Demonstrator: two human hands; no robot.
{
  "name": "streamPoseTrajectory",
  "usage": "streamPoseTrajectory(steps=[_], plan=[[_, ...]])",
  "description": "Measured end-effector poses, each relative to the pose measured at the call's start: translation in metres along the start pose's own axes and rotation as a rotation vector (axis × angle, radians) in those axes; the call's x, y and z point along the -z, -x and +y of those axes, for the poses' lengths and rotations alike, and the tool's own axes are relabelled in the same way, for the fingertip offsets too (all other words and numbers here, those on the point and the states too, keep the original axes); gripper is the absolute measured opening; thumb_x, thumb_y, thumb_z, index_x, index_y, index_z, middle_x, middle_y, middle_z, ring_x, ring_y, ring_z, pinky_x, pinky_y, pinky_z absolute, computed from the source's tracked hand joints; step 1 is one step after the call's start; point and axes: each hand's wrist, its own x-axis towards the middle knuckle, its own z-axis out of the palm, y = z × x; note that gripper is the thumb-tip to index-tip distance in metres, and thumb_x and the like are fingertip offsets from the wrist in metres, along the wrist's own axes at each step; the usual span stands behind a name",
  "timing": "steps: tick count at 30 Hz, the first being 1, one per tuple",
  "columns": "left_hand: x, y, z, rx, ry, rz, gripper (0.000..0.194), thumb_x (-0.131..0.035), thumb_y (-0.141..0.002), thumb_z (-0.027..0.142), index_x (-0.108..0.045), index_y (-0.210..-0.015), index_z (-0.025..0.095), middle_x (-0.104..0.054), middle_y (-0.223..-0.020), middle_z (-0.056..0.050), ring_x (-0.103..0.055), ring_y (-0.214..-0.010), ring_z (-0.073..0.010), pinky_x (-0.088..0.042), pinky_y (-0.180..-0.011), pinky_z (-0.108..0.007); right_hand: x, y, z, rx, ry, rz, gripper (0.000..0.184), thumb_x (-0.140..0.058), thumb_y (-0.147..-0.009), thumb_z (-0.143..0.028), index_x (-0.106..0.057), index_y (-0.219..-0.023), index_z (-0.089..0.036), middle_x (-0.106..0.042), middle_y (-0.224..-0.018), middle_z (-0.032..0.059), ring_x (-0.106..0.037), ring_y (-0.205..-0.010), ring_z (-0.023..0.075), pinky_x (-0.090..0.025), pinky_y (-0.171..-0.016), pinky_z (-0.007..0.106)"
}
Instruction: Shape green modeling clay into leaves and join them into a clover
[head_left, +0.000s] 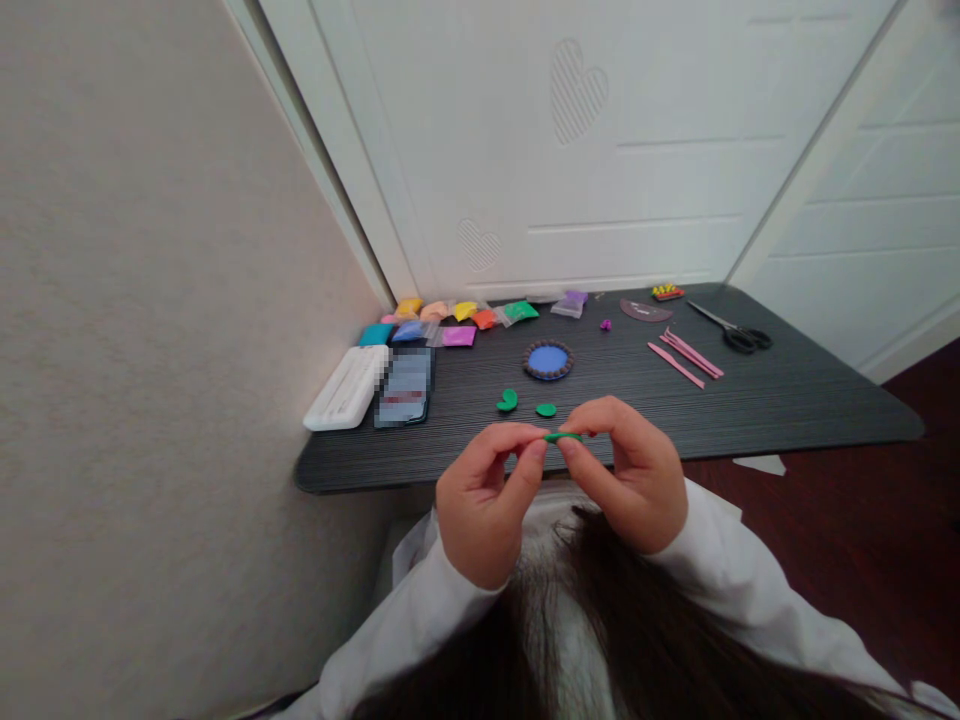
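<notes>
Green clay (563, 437), a thin strip, is pinched between thumb and fingers of both the left hand (487, 500) and the right hand (630, 475), just over the near edge of the dark desk (465, 455). White panelled doors (570, 150) (hearts pressed into them) stand behind its far edge; scissors (731, 328) lie toward its far right corner.
</notes>
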Motion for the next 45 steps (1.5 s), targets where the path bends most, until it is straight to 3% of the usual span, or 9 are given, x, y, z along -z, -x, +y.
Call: streamPoseTrajectory(steps=[11, 19, 29, 40, 42, 45], plan=[[-0.001, 0.0005, -0.0003, 0.056, 0.094, 0.008, 0.019, -0.061, -0.073, 0.011, -0.065, -0.088, 0.021, -0.067, -0.08, 0.0, -0.061, -0.073, -0.0097, -0.049, -0.07, -0.02, 0.0014, -0.0017, 0.0002, -0.003, 0.046, -0.01, 0.011, -0.058, -0.075, -0.012, -0.059, -0.084, -0.018, -0.06, -0.077, 0.0006, -0.054, -0.074, 0.011, -0.043, -0.069, 0.025], [0.0011, -0.003, 0.0019, 0.072, -0.08, 0.008, 0.009, -0.062, -0.073, 0.018, -0.067, -0.08, 0.021, -0.065, -0.073, 0.002, -0.058, -0.066, -0.0091, -0.047, -0.063, -0.019, 0.0039, -0.0042, -0.0021, -0.019, 0.088, -0.078, 0.01, -0.057, -0.076, -0.015, -0.059, -0.086, -0.016, -0.06, -0.078, 0.0013, -0.053, -0.073, 0.0102, -0.042, -0.069, 0.024], [0.0014, -0.0032, 0.0012, 0.117, -0.153, 0.003, 0.007, -0.063, -0.072, 0.022, -0.067, -0.077, 0.02, -0.065, -0.07, 0.001, -0.057, -0.064, -0.0105, -0.045, -0.061, -0.021, 0.0018, -0.0055, -0.0015, -0.037, 0.162, -0.06, 0.002, -0.055, -0.077, -0.014, -0.057, -0.076, -0.015, -0.057, -0.071, 0.0007, -0.051, -0.069, 0.0099, -0.04, -0.066, 0.024], [-0.0001, -0.0023, 0.0007, 0.18, -0.031, 0.031, 0.008, -0.063, -0.071, 0.019, -0.067, -0.078, 0.022, -0.066, -0.071, 0.003, -0.057, -0.063, -0.0082, -0.044, -0.059, -0.019, 0.0003, -0.0046, -0.0005, -0.081, 0.182, -0.091, 0.005, -0.054, -0.077, -0.017, -0.056, -0.072, -0.016, -0.058, -0.07, 0.0018, -0.052, -0.068, 0.0125, -0.042, -0.066, 0.028], [-0.0003, -0.0029, -0.0001, 0.196, -0.009, 0.046, 0.008, -0.064, -0.071, 0.019, -0.067, -0.078, 0.021, -0.067, -0.072, 0.003, -0.058, -0.064, -0.0086, -0.045, -0.061, -0.019, 0.0023, -0.0033, 0.0, -0.086, 0.16, -0.106, 0.005, -0.053, -0.078, -0.019, -0.056, -0.075, -0.017, -0.058, -0.072, 0.0015, -0.053, -0.07, 0.0126, -0.042, -0.067, 0.028], [-0.0013, -0.0045, -0.0031, 0.243, 0.086, 0.093, 0.009, -0.065, -0.07, 0.02, -0.066, -0.079, 0.019, -0.066, -0.071, 0.001, -0.059, -0.063, -0.0092, -0.046, -0.059, -0.019, 0.0062, -0.0008, 0.0031, -0.075, 0.094, -0.103, 0.015, -0.049, -0.081, -0.018, -0.055, -0.094, -0.019, -0.061, -0.084, 0.0027, -0.056, -0.078, 0.0133, -0.045, -0.072, 0.028]])
